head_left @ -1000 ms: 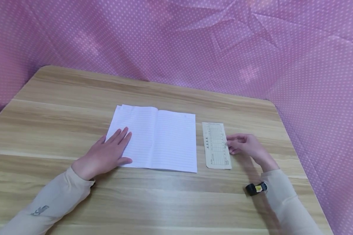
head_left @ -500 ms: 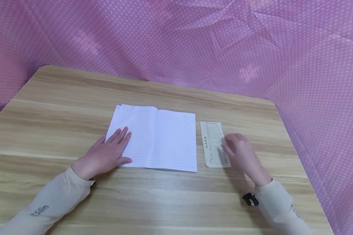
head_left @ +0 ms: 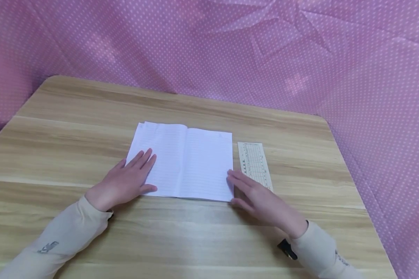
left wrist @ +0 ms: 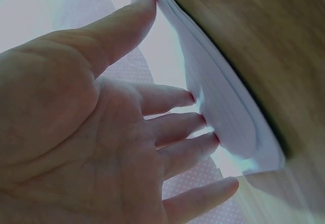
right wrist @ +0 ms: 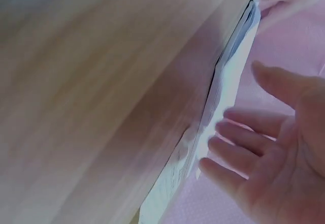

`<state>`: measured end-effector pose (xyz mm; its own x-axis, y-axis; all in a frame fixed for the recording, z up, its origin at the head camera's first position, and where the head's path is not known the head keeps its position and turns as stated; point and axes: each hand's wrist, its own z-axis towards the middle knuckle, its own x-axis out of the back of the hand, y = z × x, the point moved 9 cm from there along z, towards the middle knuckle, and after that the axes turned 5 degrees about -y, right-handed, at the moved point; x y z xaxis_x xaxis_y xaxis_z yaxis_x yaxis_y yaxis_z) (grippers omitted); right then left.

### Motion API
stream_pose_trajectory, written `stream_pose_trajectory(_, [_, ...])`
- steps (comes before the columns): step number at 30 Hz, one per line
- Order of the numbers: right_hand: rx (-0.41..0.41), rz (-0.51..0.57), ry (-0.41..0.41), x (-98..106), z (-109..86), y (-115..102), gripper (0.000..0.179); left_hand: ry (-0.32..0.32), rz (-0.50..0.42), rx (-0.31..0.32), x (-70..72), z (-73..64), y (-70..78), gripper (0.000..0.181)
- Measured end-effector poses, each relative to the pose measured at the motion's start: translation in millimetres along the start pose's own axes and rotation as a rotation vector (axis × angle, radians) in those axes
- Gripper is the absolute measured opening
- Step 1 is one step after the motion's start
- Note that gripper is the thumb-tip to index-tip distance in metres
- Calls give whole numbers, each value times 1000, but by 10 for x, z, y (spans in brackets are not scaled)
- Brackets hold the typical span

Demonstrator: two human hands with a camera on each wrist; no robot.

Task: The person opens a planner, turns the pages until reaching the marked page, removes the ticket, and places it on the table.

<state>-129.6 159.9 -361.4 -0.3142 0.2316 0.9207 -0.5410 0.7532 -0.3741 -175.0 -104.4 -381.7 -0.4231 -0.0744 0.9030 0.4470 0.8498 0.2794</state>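
An open lined notebook lies flat on the table in the head view. Spread over its left page, my left hand rests with straight fingers; the left wrist view shows those fingertips against the paper. My right hand is at the notebook's lower right edge, fingers extended and holding nothing. Whether it touches the page is hard to tell. To the right of the notebook lies a narrow printed paper slip with a grid. My right hand hides the slip's lower left part.
The wooden table has rounded far corners. Pink dotted cloth hangs behind it and along its sides. A black device is strapped at the right wrist below the sleeve.
My right hand has let go of the paper slip and moved left to the notebook's right edge. The slip has shifted slightly left. My left hand has stayed in place.
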Motion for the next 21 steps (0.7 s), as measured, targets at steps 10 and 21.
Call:
stream_pose_trajectory(10, [-41, 8, -82, -87, 20, -25, 60, 15, -43, 25, 54, -7, -96, 85])
stream_pose_trajectory(21, [-59, 12, -93, -90, 16, -9, 61, 33, -209, 118, 127, -15, -487, 96])
